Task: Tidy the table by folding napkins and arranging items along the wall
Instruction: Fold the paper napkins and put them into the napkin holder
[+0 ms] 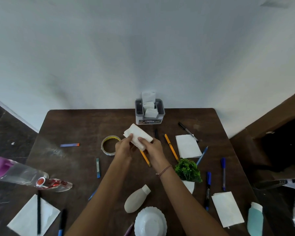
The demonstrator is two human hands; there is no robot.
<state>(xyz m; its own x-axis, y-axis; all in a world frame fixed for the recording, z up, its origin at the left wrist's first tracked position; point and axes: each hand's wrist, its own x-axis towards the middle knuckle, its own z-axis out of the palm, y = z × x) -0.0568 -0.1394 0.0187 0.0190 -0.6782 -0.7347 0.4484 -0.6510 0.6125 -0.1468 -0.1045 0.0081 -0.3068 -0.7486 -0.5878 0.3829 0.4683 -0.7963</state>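
Observation:
A folded white napkin is held above the middle of the dark brown table. My left hand pinches its near-left edge and my right hand grips its right end. A grey napkin holder with folded napkins in it stands at the wall, just behind the held napkin. More napkins lie flat: one at the right, one at the near right, one at the near left with a black pen across it.
A tape roll lies by my left hand. Pens, pencils and markers are scattered around. A small green plant, white bottle, white bowl, teal bottle and a clear purple-capped bottle sit near the front.

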